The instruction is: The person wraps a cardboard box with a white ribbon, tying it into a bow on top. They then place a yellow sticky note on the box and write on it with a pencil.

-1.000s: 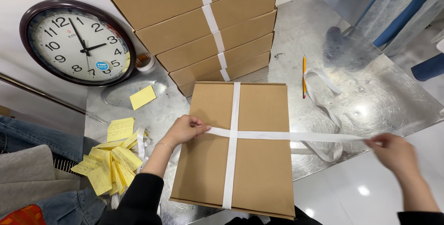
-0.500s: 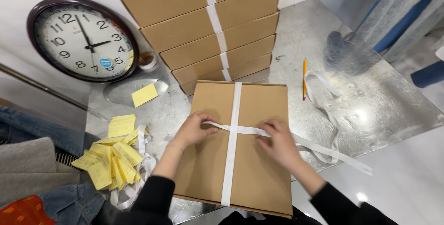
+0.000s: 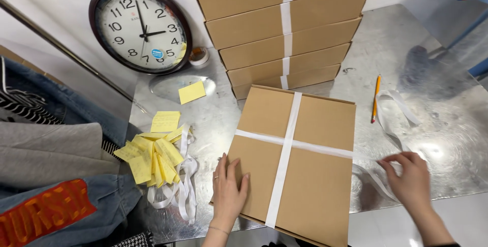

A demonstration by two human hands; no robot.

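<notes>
Both hands have come off the crossing of the strap since half a second ago: my left hand (image 3: 229, 188) has dropped to the near left corner of the cardboard box (image 3: 292, 160), and my right hand (image 3: 410, 178) has gone out past the box's right edge.

Going from the left: denim and grey clothing (image 3: 56, 160) hangs at the edge of the metal table (image 3: 437, 120), then comes a heap of yellow slips (image 3: 147, 150) lying over loose white strap pieces (image 3: 175, 191). A round wall clock (image 3: 141, 27) leans at the back with a small roll of tape (image 3: 198, 56) just beside it. My left hand lies flat on the box lid, fingers slightly spread, gripping nothing. The box sits in front of me, its near end hanging over the table edge, bound by a white strap (image 3: 287, 145) crossed lengthwise and across. Behind it stands a stack of strapped boxes (image 3: 284, 28).

To the right, my thumb and fingertips pinch the loose tail of the strap where it runs off the box side. A pencil (image 3: 376, 99) and another strap loop (image 3: 394, 110) lie beyond.

As I judge it, the risk is in that tail: if I pull sideways while only a flat palm holds the box, the box could slide or turn on the slick metal, and with its near end overhanging it might tip towards me. A slack pinch could also let the cross strap loosen.
</notes>
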